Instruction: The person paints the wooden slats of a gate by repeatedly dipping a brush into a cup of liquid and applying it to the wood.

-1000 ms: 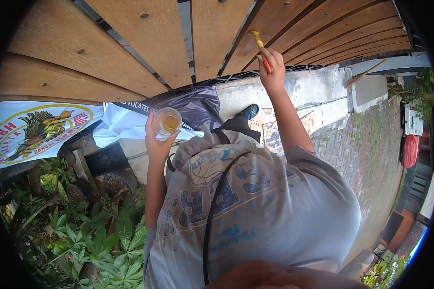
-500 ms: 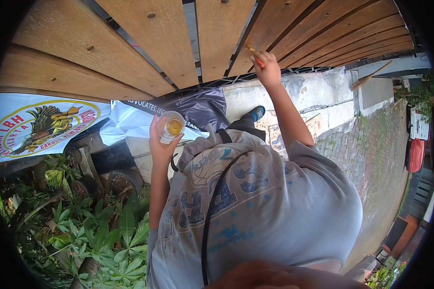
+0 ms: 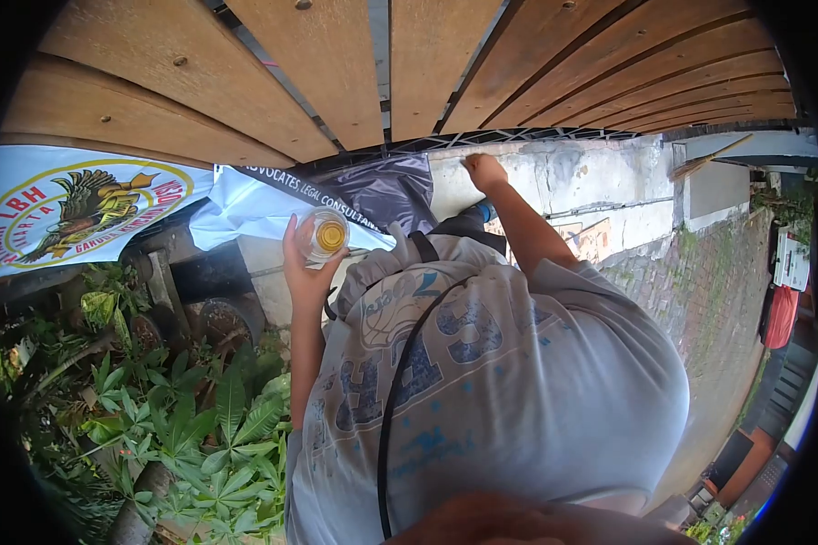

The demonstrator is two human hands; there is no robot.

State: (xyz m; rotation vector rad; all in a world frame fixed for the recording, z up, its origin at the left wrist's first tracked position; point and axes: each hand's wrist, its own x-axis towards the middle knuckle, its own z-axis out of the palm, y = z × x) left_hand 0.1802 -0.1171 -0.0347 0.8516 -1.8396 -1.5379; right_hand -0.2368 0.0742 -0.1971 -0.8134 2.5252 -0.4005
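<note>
My left hand (image 3: 309, 272) is wrapped around a clear plastic cup (image 3: 328, 238), with amber liquid showing at its bottom. My right hand (image 3: 487, 173) is closed like a fist, below the edge of the wooden slats (image 3: 445, 54) and in front of the pale wall. Half a second earlier a small paintbrush with an orange handle showed in that hand; now the fingers hide it. The brown slats, dotted with round screw holes, fan across the top of the view, apart from both hands.
A white banner with an eagle emblem (image 3: 100, 213) hangs at the left, joined by a dark printed part (image 3: 395, 191). Leafy plants (image 3: 209, 445) grow at lower left. A broom (image 3: 713, 156) leans at the right beside a paved lane (image 3: 700, 309).
My right hand has come down off the slats, toward my body, and the brush is out of sight. My left hand keeps the cup, tilted slightly differently. The view has shifted a little.
</note>
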